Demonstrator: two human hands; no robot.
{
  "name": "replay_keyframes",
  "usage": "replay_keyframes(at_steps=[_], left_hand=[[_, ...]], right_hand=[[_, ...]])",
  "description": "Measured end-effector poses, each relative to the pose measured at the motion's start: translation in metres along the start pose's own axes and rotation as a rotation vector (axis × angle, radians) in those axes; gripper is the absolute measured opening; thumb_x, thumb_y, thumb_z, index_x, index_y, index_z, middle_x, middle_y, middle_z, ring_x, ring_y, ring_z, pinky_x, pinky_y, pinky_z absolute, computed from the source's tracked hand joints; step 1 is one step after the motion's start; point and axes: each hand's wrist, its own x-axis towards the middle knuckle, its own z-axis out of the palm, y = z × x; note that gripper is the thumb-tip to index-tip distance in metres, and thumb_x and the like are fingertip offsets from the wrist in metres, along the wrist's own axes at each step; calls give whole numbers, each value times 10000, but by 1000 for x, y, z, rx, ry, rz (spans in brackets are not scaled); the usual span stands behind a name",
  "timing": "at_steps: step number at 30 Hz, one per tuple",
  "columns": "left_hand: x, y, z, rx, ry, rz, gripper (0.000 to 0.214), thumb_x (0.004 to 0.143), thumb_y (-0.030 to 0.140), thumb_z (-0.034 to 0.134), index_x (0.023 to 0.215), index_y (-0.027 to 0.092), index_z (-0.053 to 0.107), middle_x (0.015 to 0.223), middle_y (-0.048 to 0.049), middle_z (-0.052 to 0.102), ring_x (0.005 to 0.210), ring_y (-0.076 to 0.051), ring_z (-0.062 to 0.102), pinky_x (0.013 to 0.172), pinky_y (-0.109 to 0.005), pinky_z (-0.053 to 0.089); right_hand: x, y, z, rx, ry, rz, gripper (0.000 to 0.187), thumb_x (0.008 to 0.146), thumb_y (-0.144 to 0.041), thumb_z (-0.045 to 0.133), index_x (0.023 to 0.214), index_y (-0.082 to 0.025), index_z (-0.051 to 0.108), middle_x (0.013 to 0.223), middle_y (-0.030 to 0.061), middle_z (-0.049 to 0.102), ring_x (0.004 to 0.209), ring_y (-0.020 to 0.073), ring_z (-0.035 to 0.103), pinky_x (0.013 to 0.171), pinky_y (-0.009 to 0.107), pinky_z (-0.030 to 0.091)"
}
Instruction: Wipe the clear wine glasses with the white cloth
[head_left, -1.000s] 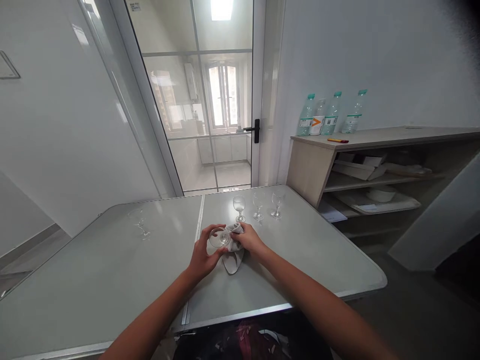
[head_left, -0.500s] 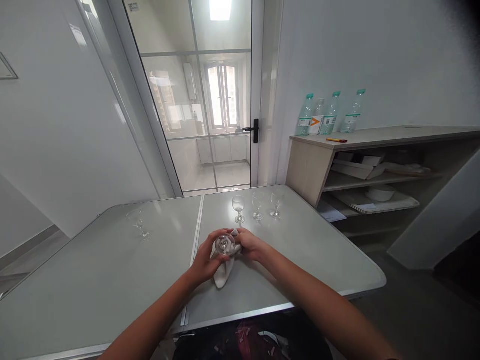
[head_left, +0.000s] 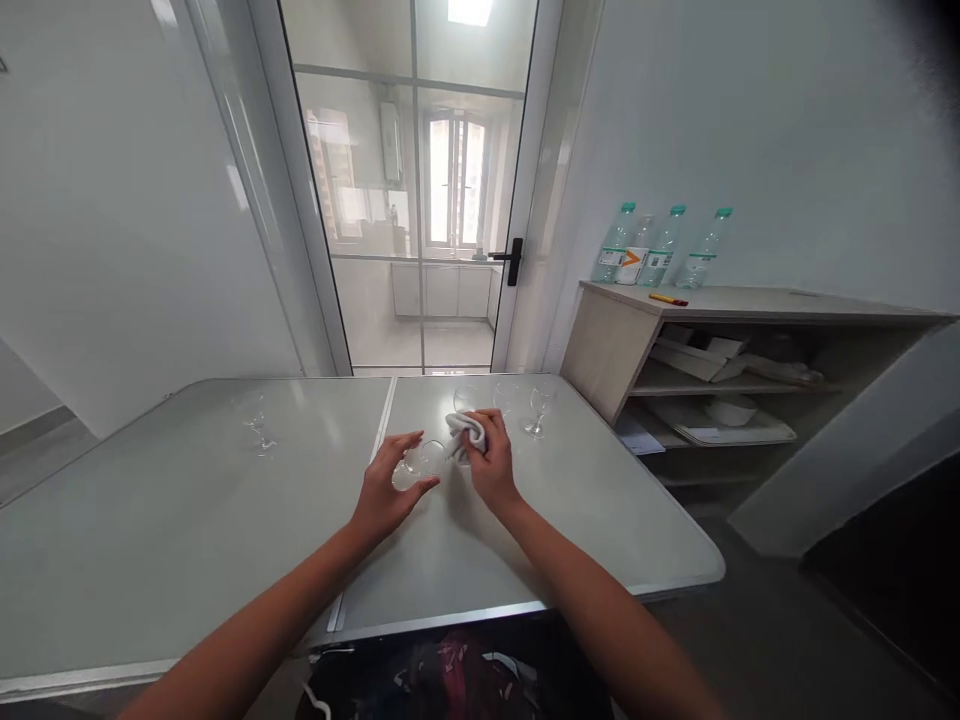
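My left hand (head_left: 384, 492) is closed round a small clear stemmed glass (head_left: 417, 466), held tilted just above the grey table (head_left: 187, 520). My right hand (head_left: 489, 462) grips a bunched light-grey cloth (head_left: 463, 432) against the glass's stem end. Behind my right hand stand three more stemmed glasses in a row; the rightmost (head_left: 540, 408) shows clearly, the other two are partly hidden by the cloth and hand. A single glass (head_left: 259, 425) stands apart on the left half of the table.
A glass door with a black handle (head_left: 514, 260) is behind the table. To the right, a wooden shelf unit (head_left: 720, 370) carries several water bottles (head_left: 660, 255), a pen and stacked papers. Dark bags lie below the table's front edge (head_left: 450, 680).
The cloth, which hung loose under the glass, is now bunched up in my right hand. Both hands and the glass have shifted further from me. The camera has turned slightly.
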Motion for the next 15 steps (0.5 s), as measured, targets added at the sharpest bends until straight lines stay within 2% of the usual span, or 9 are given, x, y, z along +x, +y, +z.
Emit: replay_keyframes(at_steps=[4,6,8,11,13,15], left_hand=[[-1,1,1,72,20,37,520,798,310,786,1267,255,569,1150,-71,653,1074,-255,644,897,-392,535],[-2,-2,1,108,12,63,494,815,286,763,1271,258,575,1162,-79,655,1079,-261,645,919,-405,535],[-3,-7,0,168,8,90,500,825,256,746,1296,271,580,1207,-91,655,1114,-280,635,946,-429,522],[-4,-15,-1,260,4,94,518,816,262,761,1308,292,599,1246,-101,659,1153,-312,621,972,-472,498],[-2,-19,-4,265,21,41,499,817,290,767,1291,285,611,1243,-105,663,1146,-318,630,967,-485,504],[3,-21,-9,227,81,-39,475,826,315,761,1272,262,608,1228,-108,664,1102,-306,657,929,-478,530]], right_hand=[[-9,-2,3,-11,-244,-140,330,715,-122,588,1013,-242,664,1027,72,638,998,252,584,911,367,449],[-11,-1,5,20,-369,-210,327,728,-98,552,986,-250,683,1064,74,675,1055,262,586,972,391,424],[-11,0,7,40,-441,-196,314,747,-109,544,983,-254,692,1042,66,696,1042,259,588,989,401,407],[-7,4,8,128,-418,44,194,755,-219,593,929,-237,675,877,39,663,873,230,578,847,345,445],[-1,8,6,252,-294,236,185,778,-337,594,906,-216,651,809,29,615,778,203,550,725,295,436],[5,12,4,300,-185,334,250,809,-424,566,887,-199,644,787,29,596,740,189,533,669,274,415]])
